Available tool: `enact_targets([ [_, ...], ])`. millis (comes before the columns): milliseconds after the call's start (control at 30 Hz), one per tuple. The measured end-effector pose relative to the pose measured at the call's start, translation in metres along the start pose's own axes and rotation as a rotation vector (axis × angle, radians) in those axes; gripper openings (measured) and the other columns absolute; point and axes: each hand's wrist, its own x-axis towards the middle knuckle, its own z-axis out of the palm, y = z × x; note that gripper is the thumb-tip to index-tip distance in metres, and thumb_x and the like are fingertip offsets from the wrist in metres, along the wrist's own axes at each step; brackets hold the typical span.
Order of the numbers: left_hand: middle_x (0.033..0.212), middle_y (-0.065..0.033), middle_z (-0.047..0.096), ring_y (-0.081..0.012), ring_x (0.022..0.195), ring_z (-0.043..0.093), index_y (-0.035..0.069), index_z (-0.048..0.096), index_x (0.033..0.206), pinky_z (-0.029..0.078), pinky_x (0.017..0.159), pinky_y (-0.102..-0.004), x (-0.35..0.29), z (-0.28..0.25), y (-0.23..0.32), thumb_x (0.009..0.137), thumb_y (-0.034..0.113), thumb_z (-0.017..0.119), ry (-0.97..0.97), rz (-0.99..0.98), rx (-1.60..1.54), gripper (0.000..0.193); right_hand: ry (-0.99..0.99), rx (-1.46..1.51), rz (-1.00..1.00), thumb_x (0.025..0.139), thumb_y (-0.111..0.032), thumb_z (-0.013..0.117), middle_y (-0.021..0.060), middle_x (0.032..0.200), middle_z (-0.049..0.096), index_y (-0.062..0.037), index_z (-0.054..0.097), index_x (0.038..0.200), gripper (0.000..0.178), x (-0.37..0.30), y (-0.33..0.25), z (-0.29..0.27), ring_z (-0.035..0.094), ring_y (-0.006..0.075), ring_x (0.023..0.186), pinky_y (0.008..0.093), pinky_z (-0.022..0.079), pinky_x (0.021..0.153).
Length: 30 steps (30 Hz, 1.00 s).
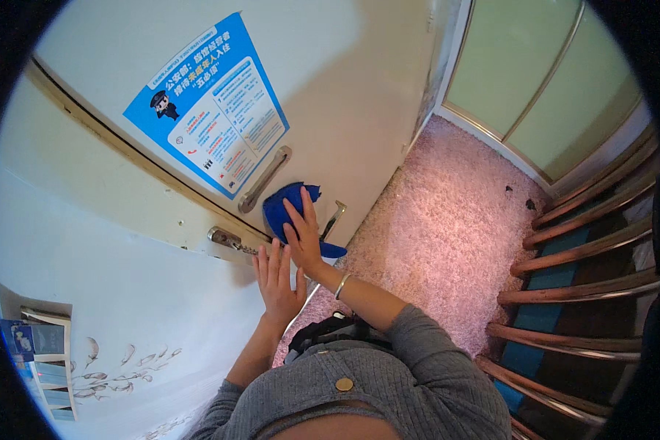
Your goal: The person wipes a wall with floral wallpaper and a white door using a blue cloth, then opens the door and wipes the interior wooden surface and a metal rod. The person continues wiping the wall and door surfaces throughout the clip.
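A blue cloth (282, 209) lies bunched against the white door (345, 95), held there by my right hand (306, 233). The fingers of that hand are spread over the cloth, and part of it hangs below the wrist, beside the metal lever handle (335, 218). A longer metal pull handle (266, 180) is fixed to the door just above the cloth. My left hand (280, 286) is open with fingers stretched out and nothing in it. Its fingertips are close to a metal door chain (243, 248), whose plate (224, 236) sits on the door frame; whether they touch it I cannot tell.
A blue and white poster (220, 110) is stuck to the door. Pinkish speckled floor (440, 220) runs along the right, beside curved reddish railing bars (579, 293). Green panels (521, 66) stand at the far right. A rack with leaflets (48, 359) hangs on the left wall.
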Motion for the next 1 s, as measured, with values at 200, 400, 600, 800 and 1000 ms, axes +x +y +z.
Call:
enact_targets([
  [200,0.154,-0.0233,0.038,-0.0476,0.146,0.025,-0.002,0.047,0.143,0.016,0.117,-0.0615,-0.002,-0.001,0.001,0.090,0.015,0.061,0.053,-0.017,0.052,0.057,0.102,0.033,0.064,0.106,-0.025,0.038,0.0176,0.164,0.019,-0.0028,0.033,0.153,0.052,0.029,0.031,0.011,0.016,0.0360,0.152,0.0471,0.014,0.121],
  [400,0.153,-0.0235,0.040,-0.0470,0.146,0.026,-0.002,0.048,0.142,0.016,0.117,-0.0613,0.015,0.015,0.022,0.090,0.016,0.062,0.097,-0.063,0.079,0.057,0.188,0.091,0.176,0.107,-0.020,0.032,0.0178,0.163,0.022,0.0002,0.029,0.153,0.051,0.049,0.047,0.010,0.023,0.0333,0.149,0.0432,0.016,0.122],
  [600,0.156,-0.0250,0.033,-0.0494,0.147,0.022,-0.002,0.043,0.146,0.017,0.116,-0.0634,0.053,0.042,0.062,0.087,0.007,0.063,0.142,-0.209,0.061,0.063,0.225,-0.039,0.225,0.104,-0.014,0.038,0.0203,0.160,0.026,-0.0012,0.029,0.153,0.052,0.082,0.073,-0.008,0.023,0.0364,0.148,0.0476,0.014,0.120],
  [800,0.157,-0.0263,0.029,-0.0506,0.147,0.020,0.001,0.039,0.149,0.020,0.116,-0.0619,0.077,0.062,0.094,0.085,0.004,0.064,0.105,-0.251,0.135,0.069,0.340,-0.046,0.195,0.099,-0.005,0.037,0.0241,0.159,0.025,0.0033,0.028,0.151,0.053,0.135,0.110,-0.032,0.024,0.0389,0.147,0.0482,0.016,0.120],
  [1000,0.157,-0.0255,0.029,-0.0497,0.147,0.021,0.003,0.035,0.151,0.021,0.116,-0.0616,0.058,0.051,0.106,0.084,0.003,0.066,0.154,-0.329,0.254,0.074,0.557,-0.090,0.141,0.098,-0.013,0.048,0.0238,0.150,0.036,-0.0002,0.038,0.144,0.049,0.185,0.129,-0.052,0.031,0.0414,0.139,0.0524,0.019,0.115],
])
